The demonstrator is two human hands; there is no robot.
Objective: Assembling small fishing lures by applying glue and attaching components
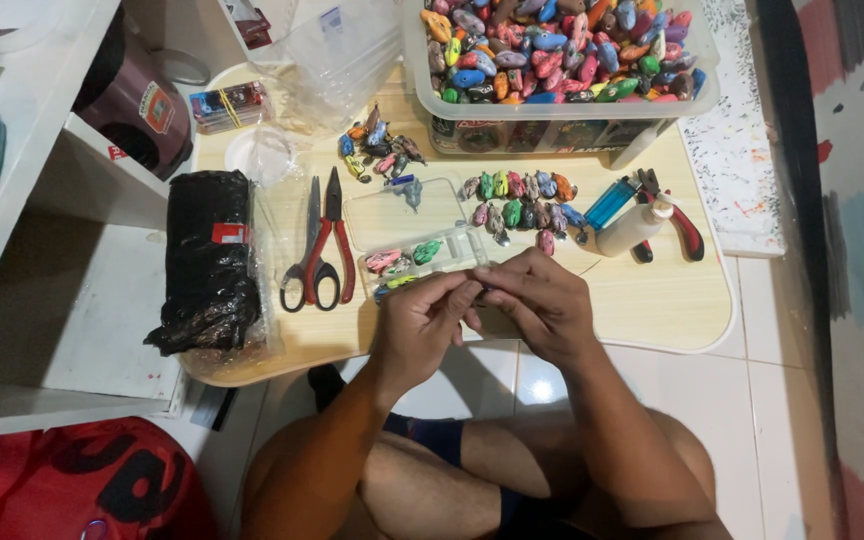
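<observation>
You have one view only, from the camera on your head, so nothing is shared with a second angle. It looks steeply down and slightly forward over your crossed legs onto the low wooden desk (652, 300), close enough that the desk fills the middle of the frame. Your left hand (420, 325) and right hand (542, 300) sit near the centre. A white shelf (62, 330) edges the left side, tiled floor (782, 400) the right.
</observation>
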